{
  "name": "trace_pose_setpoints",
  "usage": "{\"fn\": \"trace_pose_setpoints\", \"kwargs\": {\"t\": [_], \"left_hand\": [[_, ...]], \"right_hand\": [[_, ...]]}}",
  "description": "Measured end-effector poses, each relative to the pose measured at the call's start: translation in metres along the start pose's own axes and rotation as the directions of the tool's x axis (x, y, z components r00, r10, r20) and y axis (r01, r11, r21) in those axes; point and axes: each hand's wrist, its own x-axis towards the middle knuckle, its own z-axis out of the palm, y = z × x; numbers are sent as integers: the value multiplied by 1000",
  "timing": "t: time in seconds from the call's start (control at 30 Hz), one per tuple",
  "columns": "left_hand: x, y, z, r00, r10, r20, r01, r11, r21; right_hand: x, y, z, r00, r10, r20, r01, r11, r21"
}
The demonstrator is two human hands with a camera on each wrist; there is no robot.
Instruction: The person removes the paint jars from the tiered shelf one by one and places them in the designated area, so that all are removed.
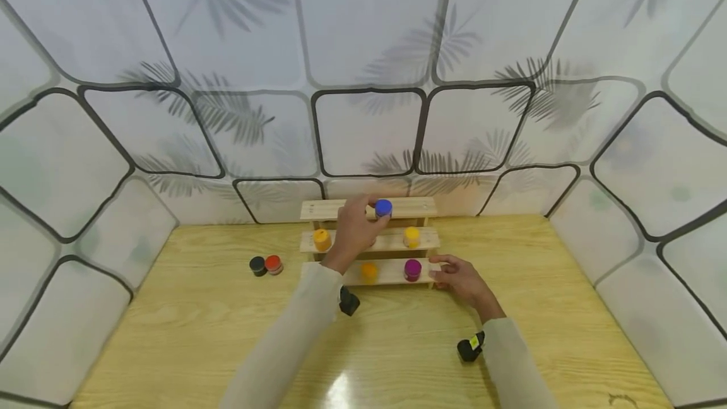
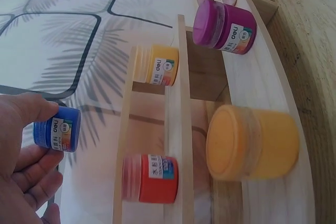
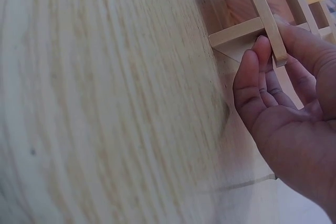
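Blue jar (image 1: 383, 208) is pinched by its sides in the left hand (image 1: 354, 230); lower, to its right, the right hand (image 1: 461, 280) pinches the wooden rack (image 1: 390, 274), presumably steadying it.

Surface (image 1: 187, 339): yellowish wood-grain top, pretty shiny, got a bright glare spot near the front
Shelf (image 1: 409, 207): little three-step pale wood thing, sitting toward the back of the surface
Left of the shelf: black jar (image 1: 258, 266) and a red-lidded jar (image 1: 274, 264), side by side right on the surface
Top tier (image 1: 324, 209): bare-looking planks, highest and farthest back
Middle tier (image 1: 394, 242): orange jar (image 1: 322, 240) at the left, red jar (image 2: 160, 179) in the middle, yellow jar (image 1: 411, 237) on the right
Bottom tier (image 1: 392, 272): amber jar (image 1: 369, 272) around the middle, purple jar (image 1: 413, 269) near the right end
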Motion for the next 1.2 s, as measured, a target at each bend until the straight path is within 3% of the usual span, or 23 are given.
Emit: {"fn": "trace_pose_setpoints", "kwargs": {"t": [0.17, 0.6, 0.93, 1.2], "left_hand": [[-4, -5, -8, 1000, -11, -17, 11, 1000, 4], [-9, -30, -35, 996, 49, -81, -46, 998, 33], [-20, -47, -55, 991, 23, -135, -21, 1000, 17], [-33, -58, -68, 987, -52, -149, 52, 999, -2]], "right_hand": [[-1, 0, -1, 1000, 5, -7, -5, 1000, -14], [-1, 2, -2, 1000, -10, 13, 10, 1000, 8], [-1, 0, -2, 1000, 5, 14, -5, 1000, 7], [-2, -4, 0, 1000, 1, 24, -1, 1000, -19]]}}
